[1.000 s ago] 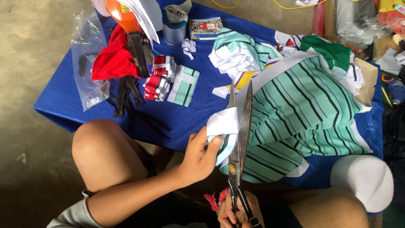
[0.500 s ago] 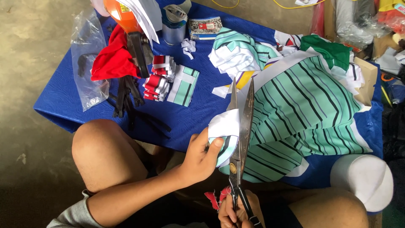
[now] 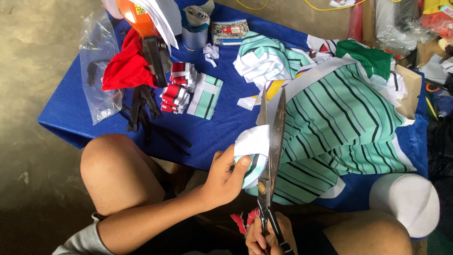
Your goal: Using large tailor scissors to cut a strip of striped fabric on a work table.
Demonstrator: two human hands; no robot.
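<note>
Scissors (image 3: 271,156) point straight up-frame, right hand (image 3: 266,236) gripping handles, left hand (image 3: 226,177) fingers pinching striped fabric (image 3: 339,123).

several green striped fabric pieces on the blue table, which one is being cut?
The large mint-green fabric with black stripes, spread out flat: the long steel scissors run along its white-edged border. The crumpled striped heap and the small folded stack lie apart, untouched.
</note>
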